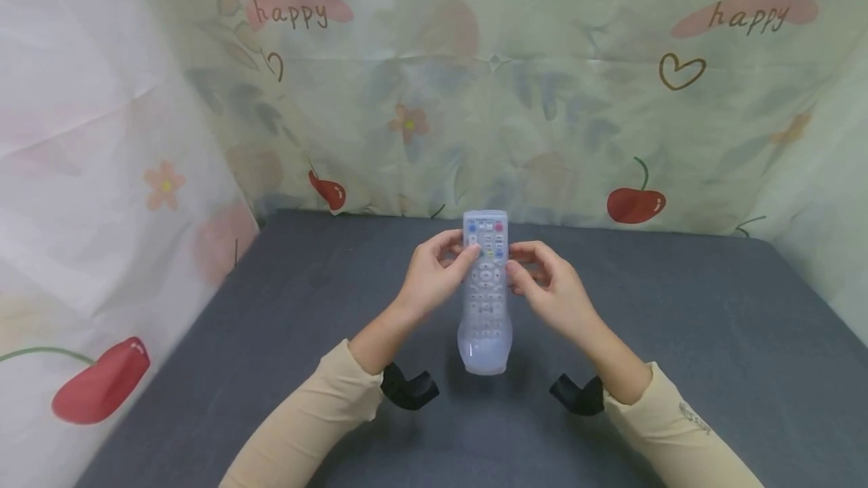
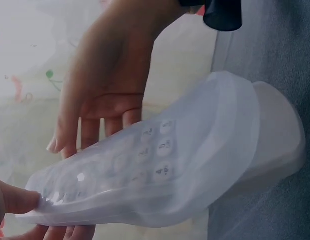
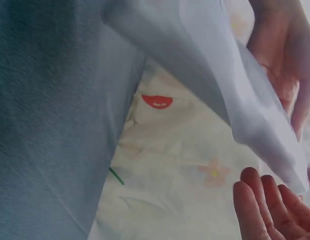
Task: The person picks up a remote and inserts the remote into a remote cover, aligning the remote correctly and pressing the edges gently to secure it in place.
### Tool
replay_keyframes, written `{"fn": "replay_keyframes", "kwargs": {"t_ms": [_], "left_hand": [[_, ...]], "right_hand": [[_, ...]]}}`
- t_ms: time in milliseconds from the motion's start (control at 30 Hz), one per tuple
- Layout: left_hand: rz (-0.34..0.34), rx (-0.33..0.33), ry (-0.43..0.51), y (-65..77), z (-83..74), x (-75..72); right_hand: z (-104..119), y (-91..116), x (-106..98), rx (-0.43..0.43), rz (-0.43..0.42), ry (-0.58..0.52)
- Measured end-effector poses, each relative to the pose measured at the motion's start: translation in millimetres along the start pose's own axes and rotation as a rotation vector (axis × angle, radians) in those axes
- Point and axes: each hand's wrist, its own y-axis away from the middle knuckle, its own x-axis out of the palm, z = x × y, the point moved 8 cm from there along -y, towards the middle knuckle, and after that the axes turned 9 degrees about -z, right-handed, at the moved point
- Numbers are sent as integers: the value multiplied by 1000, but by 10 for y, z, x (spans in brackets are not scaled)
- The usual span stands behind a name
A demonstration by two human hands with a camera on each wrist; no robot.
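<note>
A pale remote control [image 1: 486, 277] in a translucent soft cover stands tilted above the dark table, its buttons facing me. In the left wrist view the remote's plain lower end [image 2: 282, 132] sticks out past the wide, flared rim of the cover [image 2: 230, 107]. My left hand [image 1: 434, 269] pinches the upper left side, thumb on the button face and fingers behind. My right hand [image 1: 552, 285] is at the upper right edge, its fingers loosely bent and not wrapped round the remote. The right wrist view shows these fingers [image 3: 262, 200] beside the cover's narrow end.
The dark grey tabletop [image 1: 271, 307] lies below both hands. A printed cloth [image 1: 542, 134] with cherries, flowers and hearts hangs behind, and more cloth [image 1: 102, 209] borders the left. Black wrist mounts [image 1: 410, 388] show at both sleeves.
</note>
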Motion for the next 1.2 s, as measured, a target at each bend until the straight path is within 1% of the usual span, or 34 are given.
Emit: {"fn": "replay_keyframes", "kwargs": {"t_ms": [67,100,200,300,400,467,567,600,800,867,1000,1200], "left_hand": [[7,7,0,15,-5,22],[12,21,-5,24,-15,34],[36,84,-39,63,-60,68],[53,162,-94,99,-108,95],[64,203,-123,116,-130,119],[58,216,-122,117,-132,127],[22,197,-89,111,-113,120],[8,181,-73,110,-98,115],[-74,2,48,103,51,107],[-107,-40,86,105,83,107],[-169,-81,144,114,111,103],[-232,-117,157,149,113,75]], "right_hand": [[16,-29,-46,0,-32,-1],[25,-41,-65,-2,-48,3],[58,-62,-108,-31,-89,34],[89,-51,-138,-69,-124,64],[119,-27,-165,-110,-164,100],[149,-11,-171,-144,-191,142],[184,5,-144,-193,-207,215],[196,9,-131,-210,-209,240],[250,38,-66,-311,-202,343],[273,49,-54,-354,-209,369],[322,60,-30,-427,-217,426],[389,90,13,-524,-201,484]]}}
